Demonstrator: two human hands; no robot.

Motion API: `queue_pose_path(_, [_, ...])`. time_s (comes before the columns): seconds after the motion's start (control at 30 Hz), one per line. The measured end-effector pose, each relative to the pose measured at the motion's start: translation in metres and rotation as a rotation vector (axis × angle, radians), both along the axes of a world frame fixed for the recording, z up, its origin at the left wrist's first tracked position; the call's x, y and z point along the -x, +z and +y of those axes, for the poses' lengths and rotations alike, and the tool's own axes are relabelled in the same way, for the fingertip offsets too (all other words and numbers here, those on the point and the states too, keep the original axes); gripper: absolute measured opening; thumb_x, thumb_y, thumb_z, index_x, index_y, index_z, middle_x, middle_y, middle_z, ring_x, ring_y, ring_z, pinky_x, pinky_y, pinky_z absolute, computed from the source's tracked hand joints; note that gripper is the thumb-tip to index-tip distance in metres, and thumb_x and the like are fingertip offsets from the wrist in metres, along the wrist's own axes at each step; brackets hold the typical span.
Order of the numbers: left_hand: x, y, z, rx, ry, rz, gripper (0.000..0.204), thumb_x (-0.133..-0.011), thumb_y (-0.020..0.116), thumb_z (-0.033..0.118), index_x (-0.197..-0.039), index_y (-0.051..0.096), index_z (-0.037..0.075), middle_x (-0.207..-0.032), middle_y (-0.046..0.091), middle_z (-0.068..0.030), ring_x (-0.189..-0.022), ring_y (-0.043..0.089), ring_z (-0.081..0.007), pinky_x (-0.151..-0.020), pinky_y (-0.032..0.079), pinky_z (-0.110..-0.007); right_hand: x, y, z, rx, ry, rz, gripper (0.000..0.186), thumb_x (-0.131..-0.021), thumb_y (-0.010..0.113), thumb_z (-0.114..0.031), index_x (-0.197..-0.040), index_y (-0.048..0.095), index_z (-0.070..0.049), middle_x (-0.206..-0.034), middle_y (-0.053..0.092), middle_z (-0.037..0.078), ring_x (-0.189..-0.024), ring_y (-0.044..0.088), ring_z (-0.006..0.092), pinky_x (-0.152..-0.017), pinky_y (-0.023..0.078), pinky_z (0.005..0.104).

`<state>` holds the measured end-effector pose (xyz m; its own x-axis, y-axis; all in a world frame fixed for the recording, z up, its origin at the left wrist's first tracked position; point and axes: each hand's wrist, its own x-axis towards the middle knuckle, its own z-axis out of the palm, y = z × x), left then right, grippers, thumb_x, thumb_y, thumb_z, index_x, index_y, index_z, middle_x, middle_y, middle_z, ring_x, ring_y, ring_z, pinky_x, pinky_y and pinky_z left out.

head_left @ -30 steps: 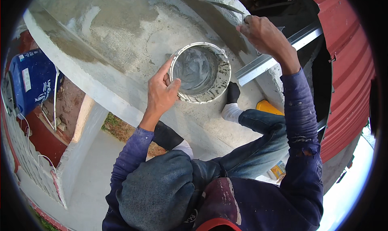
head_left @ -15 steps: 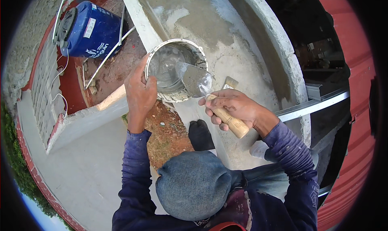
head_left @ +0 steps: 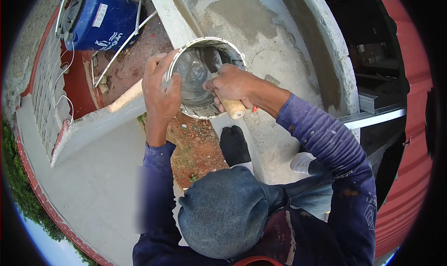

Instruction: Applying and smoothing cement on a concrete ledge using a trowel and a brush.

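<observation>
My left hand [head_left: 160,89] grips the rim of a white bucket [head_left: 240,54] with wet grey mix [head_left: 191,79] inside, thumb on the near side. My right hand [head_left: 233,89] is closed round the wooden handle [head_left: 235,107] of a trowel [head_left: 214,57], whose metal blade dips into the bucket, partly hidden by the rim and my fingers. A brush [head_left: 272,79] lies on the concrete just right of the bucket, mostly hidden behind my right hand and forearm.
A raised concrete edge [head_left: 345,86] curves along the right, beside a metal channel [head_left: 372,120], dark opening and red corrugated sheet [head_left: 414,168]. At upper left are a blue drum [head_left: 107,12] and white pipes. My socked feet [head_left: 233,145] rest below the bucket, beside bare soil.
The view has swung right, shifting the scene left. My right hand came down from the upper right with the trowel and has now pushed its blade into the bucket, still held by my left hand.
</observation>
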<state>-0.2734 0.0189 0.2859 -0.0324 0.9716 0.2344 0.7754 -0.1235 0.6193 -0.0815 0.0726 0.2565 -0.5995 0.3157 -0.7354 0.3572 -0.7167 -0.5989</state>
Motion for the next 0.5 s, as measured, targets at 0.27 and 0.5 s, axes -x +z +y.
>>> queue_pose_path(0.27, [0.001,-0.006,0.005,0.083,-0.151,-0.185,0.047,-0.084,0.058,0.003,-0.130,0.068,0.001,-0.130,0.069,-0.0201,-0.122,0.065,-0.0322,-0.108,0.047,-0.040,0.005,-0.022,-0.035,-1.188,0.522,-0.078,0.031,-0.084,0.060,-0.012,-0.099,0.060,0.015,-0.085,0.067,0.028,-0.078,0.071,0.0389,-0.079,0.059,0.0432])
queue_pose_path(0.5, [-0.013,0.001,0.018,0.143,-0.198,-0.113,0.054,-0.081,0.051,-0.004,-0.132,0.068,0.002,-0.130,0.070,-0.0160,-0.122,0.065,-0.0258,-0.109,0.047,-0.036,-0.038,-0.001,-0.048,-1.552,0.705,-0.069,0.033,-0.087,0.059,-0.009,-0.107,0.060,0.017,-0.083,0.068,0.024,-0.071,0.072,0.0314,-0.063,0.060,0.0414])
